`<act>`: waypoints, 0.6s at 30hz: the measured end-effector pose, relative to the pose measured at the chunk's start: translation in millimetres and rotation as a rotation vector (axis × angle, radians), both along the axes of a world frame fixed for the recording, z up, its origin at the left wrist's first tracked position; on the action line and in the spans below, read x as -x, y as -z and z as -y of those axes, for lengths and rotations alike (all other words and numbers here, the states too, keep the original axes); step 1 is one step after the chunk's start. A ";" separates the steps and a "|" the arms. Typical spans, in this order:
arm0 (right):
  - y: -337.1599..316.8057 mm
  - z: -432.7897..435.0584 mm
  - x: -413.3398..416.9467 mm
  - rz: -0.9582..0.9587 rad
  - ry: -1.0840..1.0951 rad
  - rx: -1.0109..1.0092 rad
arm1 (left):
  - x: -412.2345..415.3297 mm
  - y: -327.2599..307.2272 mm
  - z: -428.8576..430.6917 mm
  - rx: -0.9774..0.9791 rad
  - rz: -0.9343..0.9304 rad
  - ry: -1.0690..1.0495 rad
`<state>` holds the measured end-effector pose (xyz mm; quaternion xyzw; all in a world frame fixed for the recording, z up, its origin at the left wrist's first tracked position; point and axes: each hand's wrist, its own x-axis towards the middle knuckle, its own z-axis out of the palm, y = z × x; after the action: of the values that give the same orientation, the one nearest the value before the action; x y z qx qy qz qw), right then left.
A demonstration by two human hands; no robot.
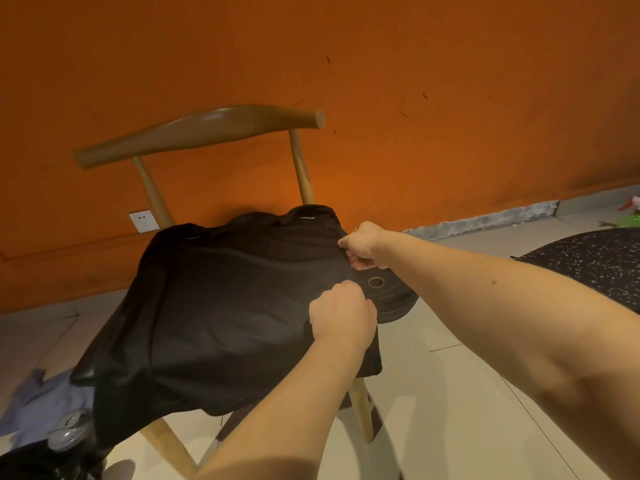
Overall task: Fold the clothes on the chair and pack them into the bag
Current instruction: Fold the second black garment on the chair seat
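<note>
- Dim, warm orange-tinted light throughout.
- Brightest glow on the wall (311, 181) low behind the chair.
- Wide-angle bending at the edges; nearest forearm blurred.

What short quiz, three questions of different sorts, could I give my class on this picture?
1. True or false: the black garment lies spread over the seat of the chair.
2. How many hands grip the garment? A none; B one; C two.
3. Fill in: the wall behind the chair is ____.
Key: 1 true; 2 C, left hand and right hand; 3 orange.
</note>
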<state>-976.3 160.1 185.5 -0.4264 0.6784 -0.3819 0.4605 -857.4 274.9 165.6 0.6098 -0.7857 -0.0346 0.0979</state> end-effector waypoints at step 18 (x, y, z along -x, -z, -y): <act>15.4 -14.1 -1.2 -0.177 0.012 0.144 | -4.1 -6.9 10.3 -0.432 -0.580 -0.041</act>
<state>-975.1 174.2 170.2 -0.4865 0.6897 -0.3934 0.3645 -853.3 264.5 172.5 0.5969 -0.6873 -0.3694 0.1866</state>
